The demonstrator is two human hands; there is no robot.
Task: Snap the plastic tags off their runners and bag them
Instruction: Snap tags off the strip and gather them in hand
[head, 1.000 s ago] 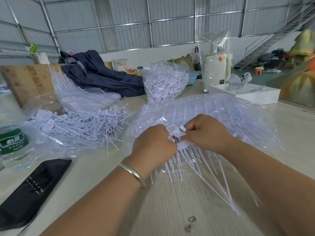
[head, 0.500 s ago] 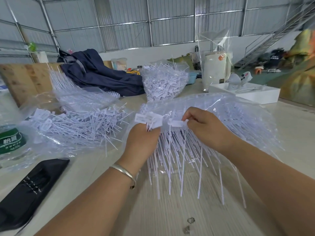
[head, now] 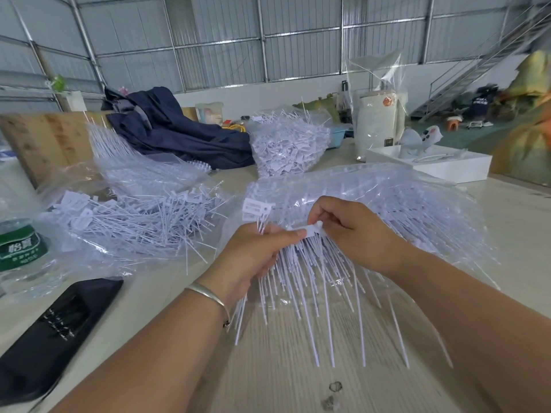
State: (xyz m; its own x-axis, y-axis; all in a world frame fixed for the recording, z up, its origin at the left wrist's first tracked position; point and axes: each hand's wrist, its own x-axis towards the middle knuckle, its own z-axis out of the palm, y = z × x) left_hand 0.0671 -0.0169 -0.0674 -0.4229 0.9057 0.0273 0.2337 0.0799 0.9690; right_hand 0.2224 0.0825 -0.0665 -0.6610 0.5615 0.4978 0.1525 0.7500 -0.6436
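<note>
A comb of white plastic tags hangs between both hands above the table, its long thin tails pointing down toward me. My left hand grips the bunch at its left end, thumb on top, with a few tag heads sticking up above the fingers. My right hand pinches the white runner strip at the top of the comb. Behind the hands lies a clear bag of tag combs. A clear bag of loose tags lies to the left.
A full clear bag of tags stands at the back beside dark blue cloth. A water bottle and a black pouch lie at the left. A white tray and wrapped white cylinder sit back right.
The hands rose from the bag with the comb, spread apart half a second ago, and have now come closer together again, the left hand lower and nearer the right.
</note>
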